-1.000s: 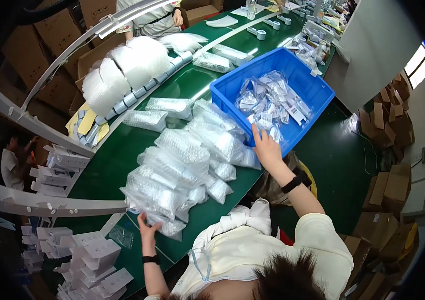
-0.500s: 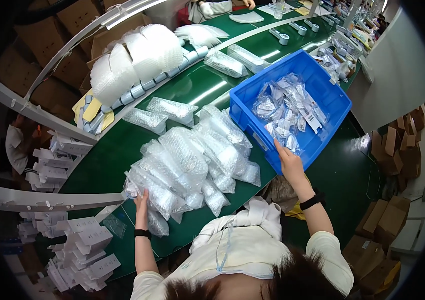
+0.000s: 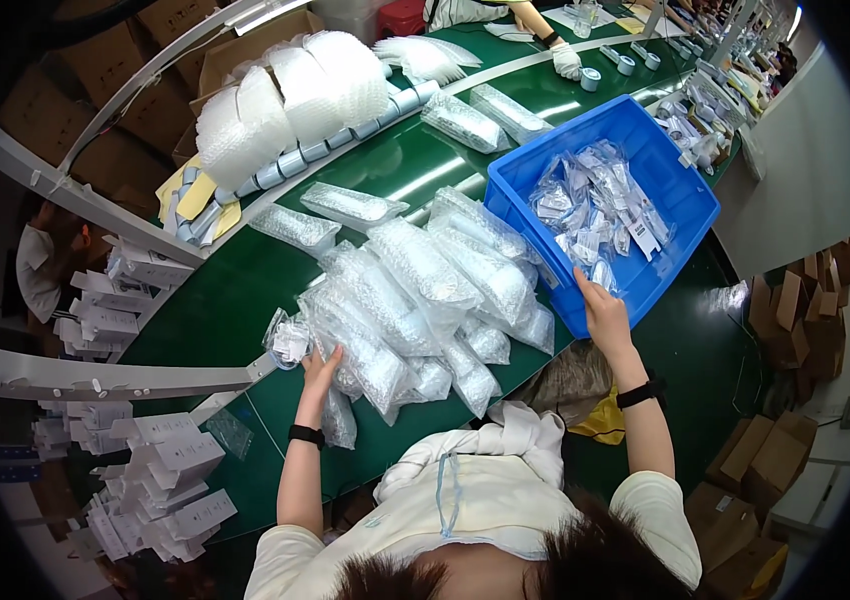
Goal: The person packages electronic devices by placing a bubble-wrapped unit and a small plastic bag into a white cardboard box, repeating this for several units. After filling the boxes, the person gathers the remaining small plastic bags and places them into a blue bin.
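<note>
My left hand (image 3: 320, 369) rests against the near left side of a heap of bubble-wrap pouches (image 3: 415, 265). Its fingers are stretched out and some are hidden by the pouches. Just beyond those fingers lies a small clear bag with white contents (image 3: 290, 342); whether the hand touches it I cannot tell. My right hand (image 3: 605, 318) grips the near left rim of a blue plastic bin (image 3: 680, 220), thumb over the edge. Inside the bin are many small clear bags (image 3: 595, 205) with white and silvery parts. The heap's right side lies close against the bin.
Rolls of bubble wrap (image 3: 290, 100) and a row of grey cylinders (image 3: 315, 152) line the far edge of the green table (image 3: 195, 330). White boxes (image 3: 175, 460) are stacked at left. A metal frame bar (image 3: 105, 392) juts in. A co-worker's gloved hand (image 3: 566, 62) touches a grey part.
The heap and the small clear bag have shifted right and away from me, with my left hand alongside. My right hand still holds the bin. A co-worker's gloved hand has reached in at the back.
</note>
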Motion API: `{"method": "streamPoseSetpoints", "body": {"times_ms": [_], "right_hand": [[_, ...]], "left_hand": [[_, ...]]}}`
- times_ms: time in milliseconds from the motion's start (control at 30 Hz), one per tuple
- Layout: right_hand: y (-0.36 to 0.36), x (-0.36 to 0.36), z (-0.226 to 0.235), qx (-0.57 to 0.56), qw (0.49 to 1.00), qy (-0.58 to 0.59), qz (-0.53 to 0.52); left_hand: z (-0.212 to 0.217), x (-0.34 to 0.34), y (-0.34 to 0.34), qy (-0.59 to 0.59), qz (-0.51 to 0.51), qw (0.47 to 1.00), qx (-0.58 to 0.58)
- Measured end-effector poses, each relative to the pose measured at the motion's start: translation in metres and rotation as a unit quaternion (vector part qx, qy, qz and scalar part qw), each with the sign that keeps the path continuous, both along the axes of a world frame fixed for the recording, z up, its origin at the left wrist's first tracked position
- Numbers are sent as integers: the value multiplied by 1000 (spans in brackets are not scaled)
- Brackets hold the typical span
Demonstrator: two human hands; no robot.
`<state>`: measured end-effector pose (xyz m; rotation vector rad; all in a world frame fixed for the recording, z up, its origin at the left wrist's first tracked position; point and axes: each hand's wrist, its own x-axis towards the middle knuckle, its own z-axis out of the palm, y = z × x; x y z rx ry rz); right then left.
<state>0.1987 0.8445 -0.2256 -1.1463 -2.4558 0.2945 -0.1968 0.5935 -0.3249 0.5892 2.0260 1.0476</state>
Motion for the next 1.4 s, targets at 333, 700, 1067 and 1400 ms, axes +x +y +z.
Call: {"method": "streamPoseSetpoints", "body": {"times_ms": [333,700,1067,1400], "right_hand": [[5,2,-17,42,999,22,14],[-20,-125,30,115,983,143,20],[-11,-481,-50,-32,932,-306,193],[35,-501,-118,-103,899,-333,264]], "left_hand": [[-15,16,28,47,-45,995,-82],[15,-70,-12,139,-34,987,-71],[-49,-62,-35,390,-104,905,-137],[20,-48,-73,175,-88,957,-215]]}}
